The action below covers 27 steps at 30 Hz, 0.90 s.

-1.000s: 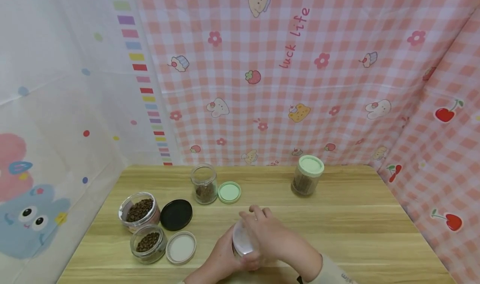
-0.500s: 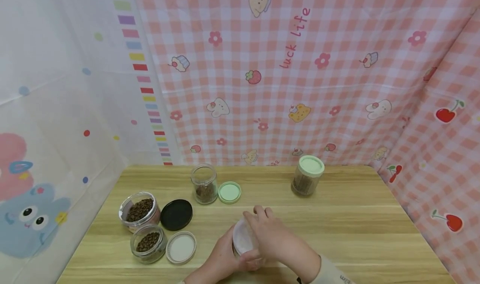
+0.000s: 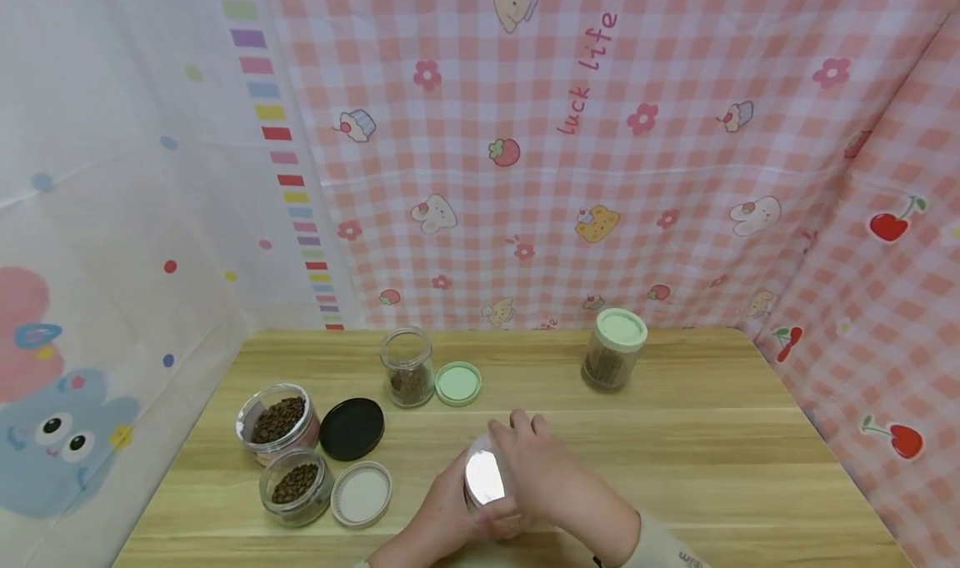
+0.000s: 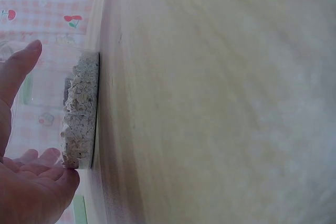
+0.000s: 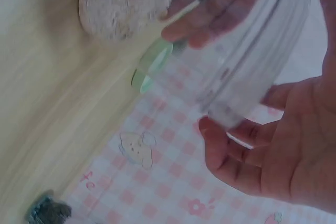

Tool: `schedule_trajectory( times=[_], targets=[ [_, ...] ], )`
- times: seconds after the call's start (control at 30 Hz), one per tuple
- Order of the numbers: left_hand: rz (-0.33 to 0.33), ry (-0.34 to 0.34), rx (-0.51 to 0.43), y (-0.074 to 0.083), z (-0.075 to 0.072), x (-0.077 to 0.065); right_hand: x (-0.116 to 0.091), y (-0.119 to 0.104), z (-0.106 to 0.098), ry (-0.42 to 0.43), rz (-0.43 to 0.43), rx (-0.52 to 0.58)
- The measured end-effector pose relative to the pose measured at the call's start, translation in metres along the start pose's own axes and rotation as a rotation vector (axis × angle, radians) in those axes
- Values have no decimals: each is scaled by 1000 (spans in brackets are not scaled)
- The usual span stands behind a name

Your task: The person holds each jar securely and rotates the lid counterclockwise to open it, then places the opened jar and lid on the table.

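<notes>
My left hand (image 3: pixel 442 501) grips the side of a clear jar (image 4: pixel 44 93) near the front of the table. Pale flaky bits (image 4: pixel 81 111) fill the bottom of that jar. Across its top sits a see-through lid (image 3: pixel 483 475), bright with glare in the head view. My right hand (image 3: pixel 543 472) holds the lid by its rim, fingers and thumb to either side. In the right wrist view the same lid (image 5: pixel 262 51) is seen from the side, with left-hand fingers (image 5: pixel 210 9) behind the jar. The head view hides most of the jar's body behind both hands.
At left stand two open jars of brown beans, one larger (image 3: pixel 281 422) and one smaller (image 3: pixel 296 489), beside a black lid (image 3: pixel 352 429) and a white lid (image 3: pixel 362 494). Farther back are an open jar (image 3: pixel 407 368), a green lid (image 3: pixel 458 383) and a green-lidded jar (image 3: pixel 615 349).
My right hand's fingers have shifted slightly rightward over the lid, and the glare on it has changed. My left hand stays around the jar in nearly the same spot.
</notes>
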State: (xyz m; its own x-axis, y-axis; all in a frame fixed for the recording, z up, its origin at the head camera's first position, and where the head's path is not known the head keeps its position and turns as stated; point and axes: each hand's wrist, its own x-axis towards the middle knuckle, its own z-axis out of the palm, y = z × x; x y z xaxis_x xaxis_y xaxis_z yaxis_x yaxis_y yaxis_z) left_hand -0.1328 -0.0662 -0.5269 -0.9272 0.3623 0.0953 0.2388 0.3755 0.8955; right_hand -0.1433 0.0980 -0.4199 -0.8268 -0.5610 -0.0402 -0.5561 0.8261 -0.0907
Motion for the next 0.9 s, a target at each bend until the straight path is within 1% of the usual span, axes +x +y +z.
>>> schedule_trajectory(
  times=[0.03, 0.1, 0.2, 0.27, 0.4, 0.47, 0.5, 0.57, 0.63, 0.7, 0.8, 0.9],
  targets=[
    [0, 1, 2, 0, 0, 0, 1, -1, 1, 15, 19, -2],
    [-12, -1, 4, 0, -1, 0, 2, -2, 2, 19, 27, 3],
    [-17, 1, 25, 0, -1, 0, 3, -2, 2, 16, -6, 56],
    [-16, 5, 44, 0, -2, 0, 4, 1, 0, 10, -71, 98],
    [-7, 4, 44, 1, -3, 0, 5, 12, -4, 18, -259, 173],
    [-8, 2, 41, 2, -4, 0, 4, 19, -8, 22, -308, 236],
    [-12, 0, 36, 2, -4, 0, 4, 22, -10, 25, -307, 285],
    [-16, 0, 27, 3, -4, 0, 3, 29, -15, 44, -266, 389],
    [-20, 0, 22, 3, -3, 0, 2, 36, -18, 84, -207, 501],
    [-21, 0, 15, 3, -3, 1, -1, 43, -19, 141, -154, 604],
    [-28, 6, 29, 2, -1, 2, -5, 55, -16, 233, -99, 722],
    [-39, 12, 41, 0, 0, 2, -11, 69, -8, 281, -30, 814]
  ],
)
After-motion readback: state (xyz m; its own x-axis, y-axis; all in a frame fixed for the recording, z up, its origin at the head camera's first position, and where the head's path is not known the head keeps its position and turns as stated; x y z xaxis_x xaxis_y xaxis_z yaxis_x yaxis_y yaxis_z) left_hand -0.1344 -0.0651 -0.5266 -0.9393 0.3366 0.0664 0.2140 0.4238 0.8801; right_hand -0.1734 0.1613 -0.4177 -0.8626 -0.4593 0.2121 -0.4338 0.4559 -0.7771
